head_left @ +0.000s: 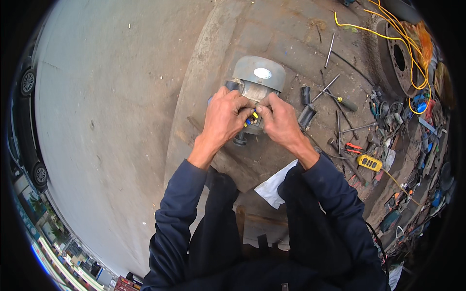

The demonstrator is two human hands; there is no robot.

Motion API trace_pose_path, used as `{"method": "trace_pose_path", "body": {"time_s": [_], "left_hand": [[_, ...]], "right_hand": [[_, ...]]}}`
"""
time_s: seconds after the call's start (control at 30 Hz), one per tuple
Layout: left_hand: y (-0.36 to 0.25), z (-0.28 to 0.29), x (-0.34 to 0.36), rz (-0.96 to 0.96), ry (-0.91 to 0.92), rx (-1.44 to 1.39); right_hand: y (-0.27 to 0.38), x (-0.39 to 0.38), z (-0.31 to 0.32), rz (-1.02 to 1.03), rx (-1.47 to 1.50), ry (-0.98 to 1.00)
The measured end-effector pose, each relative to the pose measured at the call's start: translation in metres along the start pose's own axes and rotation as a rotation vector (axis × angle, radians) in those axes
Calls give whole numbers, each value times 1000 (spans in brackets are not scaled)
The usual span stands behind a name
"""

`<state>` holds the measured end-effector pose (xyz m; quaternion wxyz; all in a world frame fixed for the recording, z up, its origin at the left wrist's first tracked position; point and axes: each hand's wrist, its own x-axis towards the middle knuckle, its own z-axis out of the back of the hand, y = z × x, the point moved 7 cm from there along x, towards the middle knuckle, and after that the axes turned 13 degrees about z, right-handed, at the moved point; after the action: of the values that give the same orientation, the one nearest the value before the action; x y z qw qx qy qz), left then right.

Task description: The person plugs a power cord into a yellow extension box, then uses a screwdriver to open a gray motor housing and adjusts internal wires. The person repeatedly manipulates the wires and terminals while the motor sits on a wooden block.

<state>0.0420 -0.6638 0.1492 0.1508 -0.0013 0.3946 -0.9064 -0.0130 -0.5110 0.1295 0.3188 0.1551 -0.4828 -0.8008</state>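
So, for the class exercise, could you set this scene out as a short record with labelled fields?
Left hand: fingertips at small blue and yellow pieces; exact grip hidden
Right hand: fingertips at the same spot; exact grip hidden
Workpiece: grey metal machine with rounded cover and white oval label
Right side: green-handled screwdriver, yellow rectangular box
Upper right: round metal wheel
Between knees: white cloth or paper

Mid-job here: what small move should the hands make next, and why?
Probably ease the right hand slightly aside: it and the left hand crowd the small yellow and blue pieces at the grey machine, partly hiding whatever is pinched there.
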Motion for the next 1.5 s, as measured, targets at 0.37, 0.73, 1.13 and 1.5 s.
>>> {"method": "trace_pose_path", "body": {"time_s": [0.37, 0.73, 1.13, 1.5], "left_hand": [[0, 0, -4, -23, -37, -15], [-7, -7, -13, 7, 86, 6], [-4, -10, -12, 15, 61, -45], [-1, -9, -9, 76, 39, -75]], "right_hand": [[-3, -3, -1, -173, -68, 87], [-11, -11, 0, -190, 73, 53], [-10, -18, -1, -144, 176, 1], [-29, -18, -4, -284, 96, 76]]}}
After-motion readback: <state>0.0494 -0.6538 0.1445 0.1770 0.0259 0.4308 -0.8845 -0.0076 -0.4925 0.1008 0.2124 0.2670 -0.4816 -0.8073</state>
